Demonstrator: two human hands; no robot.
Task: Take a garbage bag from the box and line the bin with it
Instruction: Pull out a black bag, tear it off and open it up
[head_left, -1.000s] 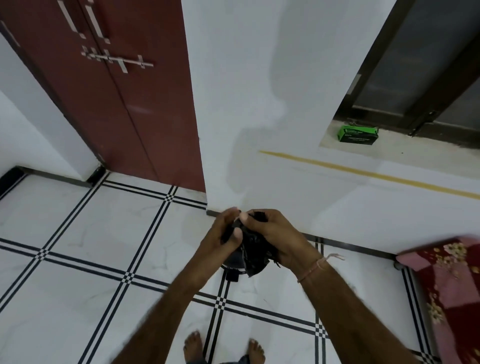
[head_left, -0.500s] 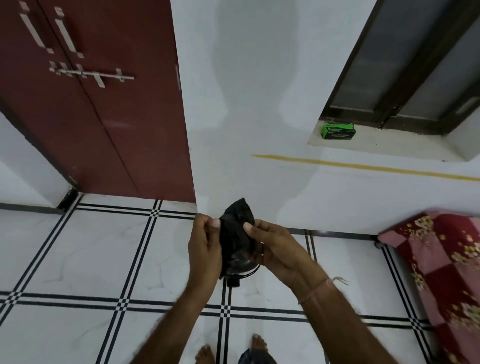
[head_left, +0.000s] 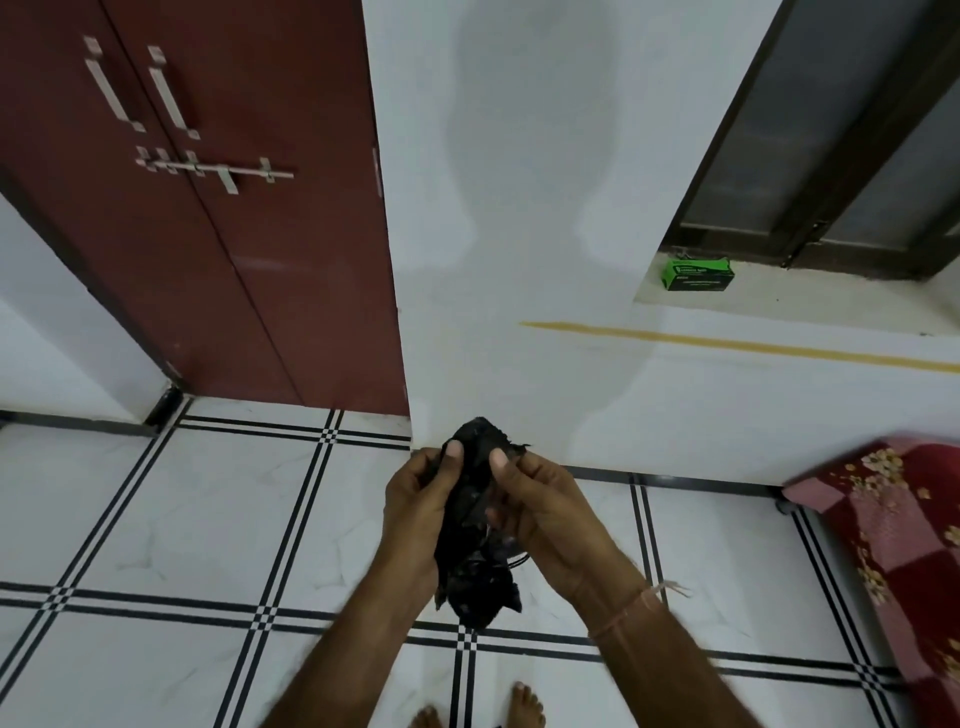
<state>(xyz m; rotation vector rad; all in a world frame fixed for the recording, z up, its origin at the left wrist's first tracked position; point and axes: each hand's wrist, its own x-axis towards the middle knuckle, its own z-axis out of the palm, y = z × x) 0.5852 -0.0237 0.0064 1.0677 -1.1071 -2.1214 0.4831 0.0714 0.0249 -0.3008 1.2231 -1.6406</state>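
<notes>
A crumpled black garbage bag (head_left: 474, 525) hangs between my two hands at chest height, over the tiled floor. My left hand (head_left: 418, 506) pinches its left edge with the thumb on top. My right hand (head_left: 540, 506) pinches the right edge the same way. The bag's lower end dangles below my palms. The green garbage bag box (head_left: 697, 274) stands on the window ledge at the right, far from both hands. No bin is visible in this view.
A white wall (head_left: 519, 208) stands straight ahead, with a dark red double door (head_left: 223, 234) to its left. A red floral mattress (head_left: 893, 525) lies at the right edge. My bare feet (head_left: 524, 706) show at the bottom on the white tiles with black lines.
My hands have drawn the bag out longer, so more of it hangs below my palms. The camera has tilted up slightly and the view has shifted.
</notes>
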